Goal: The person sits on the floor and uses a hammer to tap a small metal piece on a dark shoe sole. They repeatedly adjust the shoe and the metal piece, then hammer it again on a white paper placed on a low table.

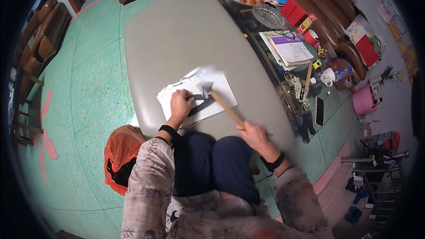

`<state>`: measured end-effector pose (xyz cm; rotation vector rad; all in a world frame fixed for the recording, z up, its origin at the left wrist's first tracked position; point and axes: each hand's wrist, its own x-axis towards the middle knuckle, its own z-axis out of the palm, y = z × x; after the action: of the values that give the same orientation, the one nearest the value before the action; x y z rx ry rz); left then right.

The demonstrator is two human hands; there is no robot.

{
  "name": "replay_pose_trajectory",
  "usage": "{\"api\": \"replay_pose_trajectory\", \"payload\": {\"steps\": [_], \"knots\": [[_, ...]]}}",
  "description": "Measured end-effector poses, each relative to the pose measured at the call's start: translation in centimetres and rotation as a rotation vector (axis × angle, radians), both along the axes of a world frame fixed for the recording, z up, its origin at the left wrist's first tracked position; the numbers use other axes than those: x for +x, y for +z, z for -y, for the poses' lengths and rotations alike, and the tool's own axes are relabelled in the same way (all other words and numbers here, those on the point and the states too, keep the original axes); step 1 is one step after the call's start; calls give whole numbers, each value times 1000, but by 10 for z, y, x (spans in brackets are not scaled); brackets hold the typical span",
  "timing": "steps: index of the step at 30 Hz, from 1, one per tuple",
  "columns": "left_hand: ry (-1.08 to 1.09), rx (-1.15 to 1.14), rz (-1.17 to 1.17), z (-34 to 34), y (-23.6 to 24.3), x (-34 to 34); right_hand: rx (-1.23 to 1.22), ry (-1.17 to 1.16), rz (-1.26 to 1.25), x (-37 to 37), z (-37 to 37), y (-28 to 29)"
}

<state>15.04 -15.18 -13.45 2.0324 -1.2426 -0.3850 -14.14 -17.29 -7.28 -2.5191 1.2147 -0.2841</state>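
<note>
My right hand (pixel 255 135) is closed round the wooden handle of a hammer (pixel 228 108). Its metal head, slightly blurred, is over the far end of a dark, loop-shaped piece (pixel 202 105); I cannot tell whether they touch. My left hand (pixel 180 105), fingers bent, grips the near left end of that piece, whose exact kind I cannot make out. Beneath both lies a stack of white paper sheets (pixel 223 89), with uneven, crumpled edges at its left and far side. The stack rests on a grey-beige padded surface (pixel 177 31) in front of my knees.
An orange plastic bag (pixel 124 150) stands on the green floor by my left leg. Along the right runs a dark glass table holding books (pixel 290 49), a glass bowl (pixel 269 15), a white mug (pixel 327 77), coiled cord (pixel 297 89) and a phone (pixel 319 111). Brown sofas stand beyond.
</note>
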Motion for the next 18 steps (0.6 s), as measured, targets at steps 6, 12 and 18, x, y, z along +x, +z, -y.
{"api": "replay_pose_trajectory", "payload": {"steps": [6,12,18], "knots": [[18,-12,3,-1,-6,1,-7,53,40,8,1,-7],[76,-97,-86,4,-11,5,26,53,-74,9,9,-16],[55,-101,-81,3,-21,9,54,28,52,19,5,-11]]}}
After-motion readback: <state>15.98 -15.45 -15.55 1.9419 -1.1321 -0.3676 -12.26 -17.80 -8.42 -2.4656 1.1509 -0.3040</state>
